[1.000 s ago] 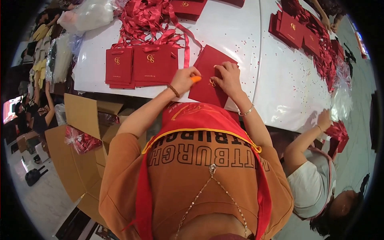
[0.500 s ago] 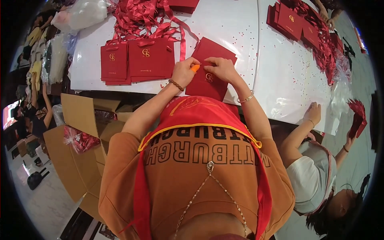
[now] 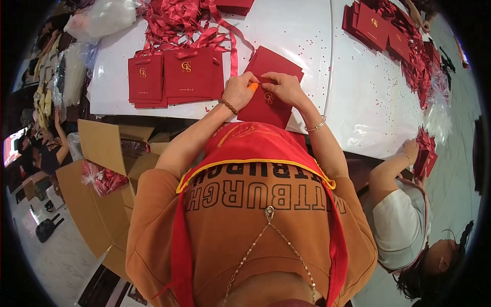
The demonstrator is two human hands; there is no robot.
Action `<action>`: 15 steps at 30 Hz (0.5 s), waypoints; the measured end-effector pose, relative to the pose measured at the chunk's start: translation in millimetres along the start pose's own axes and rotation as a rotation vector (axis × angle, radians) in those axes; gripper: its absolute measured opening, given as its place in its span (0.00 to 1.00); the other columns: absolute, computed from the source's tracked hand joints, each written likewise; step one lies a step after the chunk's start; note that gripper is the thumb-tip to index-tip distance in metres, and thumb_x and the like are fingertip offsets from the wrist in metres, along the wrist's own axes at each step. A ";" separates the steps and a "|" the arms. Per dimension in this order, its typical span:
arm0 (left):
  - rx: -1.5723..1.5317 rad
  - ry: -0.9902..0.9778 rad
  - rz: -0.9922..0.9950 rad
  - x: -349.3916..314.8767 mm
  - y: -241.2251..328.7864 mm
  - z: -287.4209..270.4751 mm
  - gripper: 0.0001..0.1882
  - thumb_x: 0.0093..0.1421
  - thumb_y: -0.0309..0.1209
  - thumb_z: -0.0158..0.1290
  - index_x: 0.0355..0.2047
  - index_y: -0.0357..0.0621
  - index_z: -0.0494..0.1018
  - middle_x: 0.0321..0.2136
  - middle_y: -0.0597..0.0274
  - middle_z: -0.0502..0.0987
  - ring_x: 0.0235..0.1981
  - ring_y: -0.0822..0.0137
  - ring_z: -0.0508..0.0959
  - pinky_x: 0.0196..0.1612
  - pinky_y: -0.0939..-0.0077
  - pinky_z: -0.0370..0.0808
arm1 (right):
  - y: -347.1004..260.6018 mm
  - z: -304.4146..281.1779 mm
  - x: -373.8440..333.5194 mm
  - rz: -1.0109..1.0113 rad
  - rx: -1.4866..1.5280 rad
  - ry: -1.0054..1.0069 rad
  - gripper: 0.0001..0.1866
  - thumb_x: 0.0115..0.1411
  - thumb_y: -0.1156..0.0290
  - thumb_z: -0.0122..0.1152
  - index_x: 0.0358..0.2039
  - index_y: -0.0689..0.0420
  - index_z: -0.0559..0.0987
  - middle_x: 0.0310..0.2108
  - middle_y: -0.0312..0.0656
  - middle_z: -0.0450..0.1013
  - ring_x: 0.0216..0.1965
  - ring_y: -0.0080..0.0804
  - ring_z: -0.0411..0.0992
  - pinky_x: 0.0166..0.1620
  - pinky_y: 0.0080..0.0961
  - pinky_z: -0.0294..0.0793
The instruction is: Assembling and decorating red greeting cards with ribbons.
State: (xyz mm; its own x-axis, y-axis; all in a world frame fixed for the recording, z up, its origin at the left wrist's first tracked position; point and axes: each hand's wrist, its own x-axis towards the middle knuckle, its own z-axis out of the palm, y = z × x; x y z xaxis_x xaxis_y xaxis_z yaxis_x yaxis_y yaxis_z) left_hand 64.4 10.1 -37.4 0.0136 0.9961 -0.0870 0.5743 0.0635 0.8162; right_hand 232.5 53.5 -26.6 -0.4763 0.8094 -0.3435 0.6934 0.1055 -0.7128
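My left hand (image 3: 239,88), with a beaded bracelet at its wrist, is closed round a small orange object (image 3: 253,86) whose kind I cannot make out. Close beside it, my right hand (image 3: 284,88) pinches thumb and forefinger together at the upper part of a red paper gift bag (image 3: 267,111) with a gold mark. What sits between those fingertips is too small to tell. Under and beyond this bag lie more flat red bags (image 3: 279,59). Left of my hands, finished-looking red bags with ribbon handles (image 3: 193,77) lie in overlapping stacks.
A heap of red ribbons (image 3: 176,25) covers the white table's (image 3: 307,30) far left. More red bags (image 3: 371,25) and ribbons lie far right. An open cardboard box (image 3: 97,204) stands at lower left. At right, a co-worker (image 3: 401,215) holds a red bundle (image 3: 424,153).
The co-worker's red bundle has moved from the far right in to the table edge, by the other hand. My hands stay at the same bag, with the left shifted very slightly right.
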 end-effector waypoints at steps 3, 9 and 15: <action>-0.021 0.010 0.022 1.0 -0.8 2.5 0.07 0.50 0.28 0.51 0.29 0.40 0.74 0.22 0.54 0.76 0.22 0.62 0.77 0.26 0.72 0.71 | -2.0 -0.8 0.2 0.003 -0.008 0.011 0.18 0.52 0.58 0.55 0.43 0.48 0.75 0.35 0.42 0.75 0.39 0.37 0.72 0.44 0.31 0.62; -0.009 0.006 -0.003 1.2 2.7 1.7 0.07 0.50 0.28 0.51 0.28 0.40 0.74 0.21 0.54 0.76 0.22 0.62 0.77 0.27 0.72 0.71 | -0.1 0.2 2.7 -0.007 -0.029 0.012 0.18 0.51 0.59 0.56 0.43 0.49 0.75 0.35 0.43 0.75 0.40 0.39 0.71 0.44 0.35 0.64; 0.081 -0.015 0.050 5.6 6.2 -0.7 0.06 0.50 0.27 0.50 0.27 0.40 0.74 0.21 0.50 0.76 0.25 0.53 0.76 0.28 0.65 0.72 | 3.2 -0.9 1.2 -0.014 0.007 -0.015 0.19 0.51 0.59 0.57 0.44 0.50 0.75 0.37 0.44 0.74 0.41 0.40 0.71 0.45 0.34 0.65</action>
State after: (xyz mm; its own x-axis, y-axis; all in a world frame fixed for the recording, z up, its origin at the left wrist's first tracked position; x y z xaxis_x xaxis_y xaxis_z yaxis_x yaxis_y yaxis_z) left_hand 67.5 16.1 -32.4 0.0557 0.9969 -0.0560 0.6368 0.0078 0.7710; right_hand 234.6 55.4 -28.8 -0.4935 0.7994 -0.3427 0.6833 0.1125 -0.7214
